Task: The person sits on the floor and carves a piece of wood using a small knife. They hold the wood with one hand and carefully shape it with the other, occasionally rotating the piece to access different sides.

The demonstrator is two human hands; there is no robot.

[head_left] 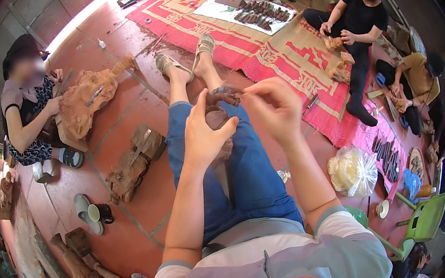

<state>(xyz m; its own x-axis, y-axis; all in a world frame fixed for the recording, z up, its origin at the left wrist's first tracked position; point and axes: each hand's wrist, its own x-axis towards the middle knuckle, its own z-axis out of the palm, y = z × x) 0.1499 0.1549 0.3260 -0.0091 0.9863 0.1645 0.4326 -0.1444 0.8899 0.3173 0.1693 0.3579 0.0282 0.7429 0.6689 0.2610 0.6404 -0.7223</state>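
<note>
A dark brown wood carving point(217, 120) with a rounded body and a curved top stands between my knees, over my blue trousers. My left hand point(202, 133) is closed around it from the left, thumb across the near side. Close to the carving's curved top, on the right, my right hand point(276, 105) is held in a pinch, smeared by motion. Whatever lies between those fingertips is too small and blurred to name. The carving's lower end sits in shadow between my legs.
At left a person works on a large wood carving point(89, 102). Wood blocks point(134, 162) and a mug point(99, 213) stand on the tiles. On the right are a red patterned mat point(280, 64), a clear plastic bag point(352, 171), a green chair point(429, 217) and other people carving.
</note>
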